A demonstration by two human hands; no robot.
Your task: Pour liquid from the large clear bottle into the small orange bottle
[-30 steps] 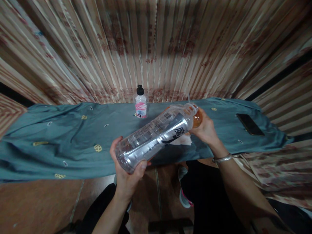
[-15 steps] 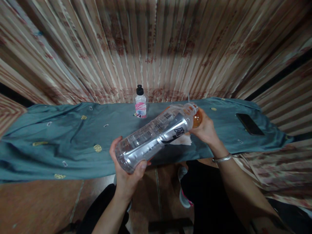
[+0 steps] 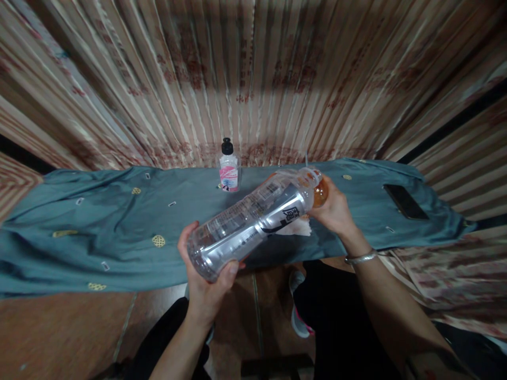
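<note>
My left hand (image 3: 208, 282) grips the base of a large clear plastic bottle (image 3: 249, 221) with a silver label, held tilted with its neck pointing up and to the right. At the bottle's mouth my right hand (image 3: 336, 211) holds an orange object (image 3: 320, 193); what it is I cannot tell. A silver bangle sits on my right wrist. Under the bottle, a white tissue (image 3: 297, 227) lies on the teal cloth (image 3: 119, 227).
A small bottle with a black cap and pink label (image 3: 228, 170) stands at the cloth's far edge. A dark phone (image 3: 405, 201) lies at the right. Patterned curtains (image 3: 253, 79) hang behind. My legs and the brown floor are below.
</note>
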